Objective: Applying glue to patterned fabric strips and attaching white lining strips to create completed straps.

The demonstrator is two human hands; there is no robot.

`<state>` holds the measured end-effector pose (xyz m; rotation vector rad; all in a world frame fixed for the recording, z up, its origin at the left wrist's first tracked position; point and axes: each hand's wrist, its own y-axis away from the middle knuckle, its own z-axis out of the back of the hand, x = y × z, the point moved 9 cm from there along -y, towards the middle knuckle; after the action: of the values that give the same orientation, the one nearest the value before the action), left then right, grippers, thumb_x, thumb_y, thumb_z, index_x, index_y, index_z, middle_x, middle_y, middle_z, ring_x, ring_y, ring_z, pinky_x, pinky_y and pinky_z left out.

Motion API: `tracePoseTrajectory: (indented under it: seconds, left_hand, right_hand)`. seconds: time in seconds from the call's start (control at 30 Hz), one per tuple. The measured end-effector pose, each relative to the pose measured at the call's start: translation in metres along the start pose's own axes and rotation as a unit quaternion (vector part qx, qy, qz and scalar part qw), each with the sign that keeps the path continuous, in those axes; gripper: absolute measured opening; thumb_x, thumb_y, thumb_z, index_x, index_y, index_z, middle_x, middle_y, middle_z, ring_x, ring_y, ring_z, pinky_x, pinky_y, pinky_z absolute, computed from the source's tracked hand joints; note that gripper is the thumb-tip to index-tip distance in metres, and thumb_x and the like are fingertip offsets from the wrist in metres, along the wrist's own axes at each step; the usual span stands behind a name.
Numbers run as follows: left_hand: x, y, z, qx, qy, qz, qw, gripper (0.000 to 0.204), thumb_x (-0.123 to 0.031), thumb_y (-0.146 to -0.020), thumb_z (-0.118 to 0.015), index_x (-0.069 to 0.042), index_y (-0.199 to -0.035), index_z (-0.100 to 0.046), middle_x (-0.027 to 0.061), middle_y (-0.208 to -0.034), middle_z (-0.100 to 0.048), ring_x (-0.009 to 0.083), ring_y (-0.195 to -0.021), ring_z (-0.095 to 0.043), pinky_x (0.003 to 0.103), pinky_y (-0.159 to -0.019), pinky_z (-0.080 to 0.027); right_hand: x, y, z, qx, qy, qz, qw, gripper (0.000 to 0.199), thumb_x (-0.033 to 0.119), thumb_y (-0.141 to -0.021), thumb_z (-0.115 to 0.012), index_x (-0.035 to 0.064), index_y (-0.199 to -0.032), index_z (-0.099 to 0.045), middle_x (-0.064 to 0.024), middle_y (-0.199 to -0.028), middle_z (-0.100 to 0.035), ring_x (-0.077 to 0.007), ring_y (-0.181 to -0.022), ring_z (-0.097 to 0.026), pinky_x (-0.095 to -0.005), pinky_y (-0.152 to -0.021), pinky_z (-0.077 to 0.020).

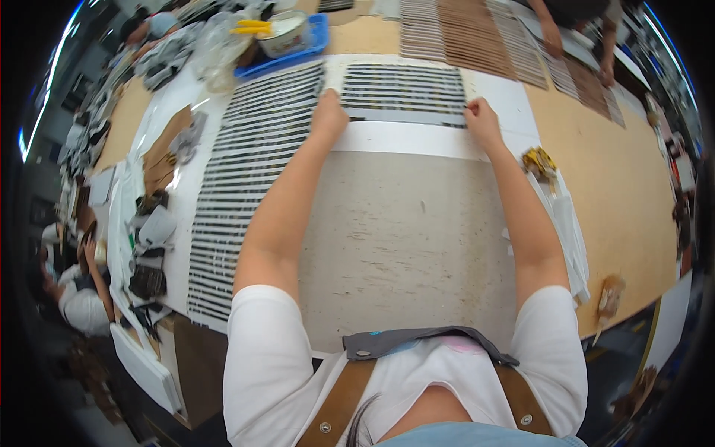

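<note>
Both my arms reach forward over a grey board (402, 246) with brown streaks. At the left end of a pale grey strip (406, 116), my left hand (329, 117) is closed, its fingertips partly hidden. My right hand (483, 123) pinches near the strip's other end. The strip lies straight between them, along the near edge of a short block of dark strips (402, 86) set in parallel rows on a white sheet (402, 139). Left of my left hand runs a longer column of dark strips (246, 171), also in rows.
A blue tray (319, 33) at the back holds a tub (287, 37) with a yellow-handled tool. Brown strips (477, 33) lie at the far right, near another person's hands. A yellow tape roll (539, 162) and a small bottle (611, 294) sit on the right. Another person works at left.
</note>
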<state>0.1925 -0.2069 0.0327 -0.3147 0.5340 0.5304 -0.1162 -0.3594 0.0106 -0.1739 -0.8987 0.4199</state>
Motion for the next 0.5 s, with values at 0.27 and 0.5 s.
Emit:
tracePoseTrajectory:
  seconds: [0.27,0.5]
  left_hand:
    - [-0.036,0.042,0.025,-0.021,-0.029,-0.069,0.997,0.037,0.003,-0.071,-0.053,0.004,-0.107,-0.045,0.0248,-0.106,-0.051,0.0387,-0.091,-0.059,0.045,-0.077,-0.050]
    - [-0.087,0.122,0.061,0.038,-0.048,-0.181,0.982,0.025,-0.006,-0.080,-0.052,0.000,-0.103,-0.046,0.0169,-0.096,-0.055,0.0336,-0.087,-0.059,0.043,-0.070,-0.049]
  right_hand:
    - [0.002,0.011,0.024,0.009,0.089,0.072,0.993,0.019,0.017,-0.089,-0.050,-0.0005,-0.096,-0.053,-0.0198,-0.085,-0.060,-0.0321,-0.078,-0.059,-0.0384,-0.071,-0.0453]
    - [0.056,0.062,0.079,0.083,0.062,0.102,0.989,0.014,0.012,-0.090,-0.051,0.0001,-0.091,-0.058,-0.0079,-0.069,-0.054,-0.0145,-0.063,-0.049,-0.0269,-0.060,-0.0416]
